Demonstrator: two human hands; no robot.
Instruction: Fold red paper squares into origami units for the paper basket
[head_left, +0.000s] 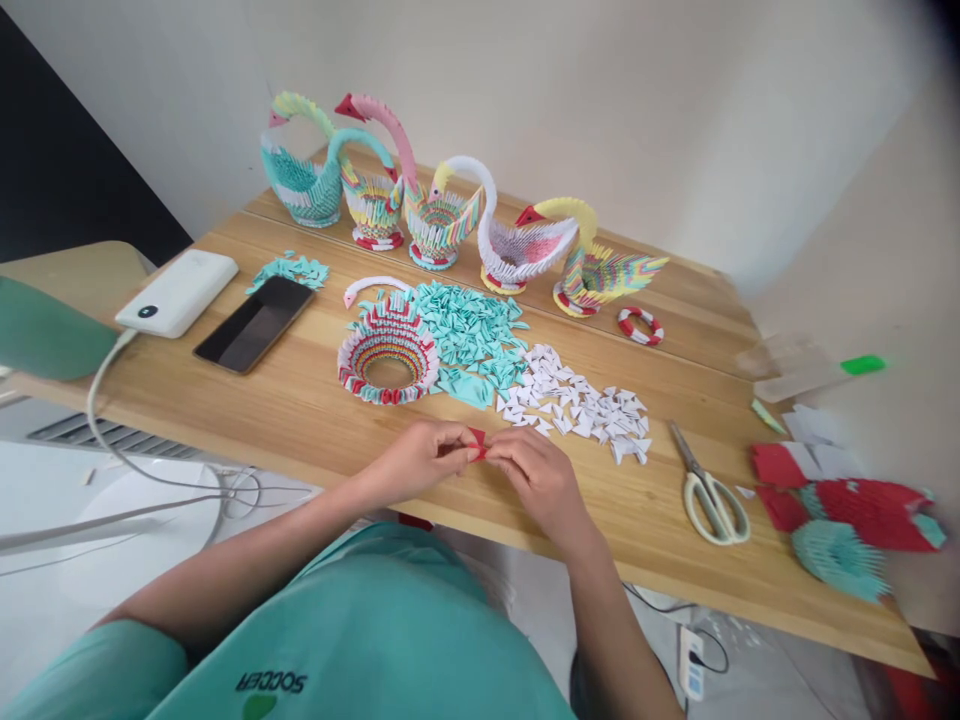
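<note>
A small piece of red paper (pixel 478 441) is pinched between my two hands above the front part of the table. My left hand (pixel 426 460) grips its left side, and my right hand (pixel 536 475) has its fingertips closed on the right side. Fingers cover much of the paper, so its exact folds are hidden. Just beyond my hands sits a round folded-paper basket (pixel 388 350) in red, white and several other colours. Behind it lies a curved white paper neck (pixel 379 283). Piles of teal paper pieces (pixel 469 325) and white paper pieces (pixel 577 395) spread to its right.
Several finished paper swans (pixel 442 220) line the back of the wooden table (pixel 300 420). A red-and-white paper ring (pixel 640 325) lies near them. Scissors (pixel 714 490) and red and teal paper parts (pixel 840 540) are at right. A phone (pixel 253 325) and cabled white power bank (pixel 180 292) lie left.
</note>
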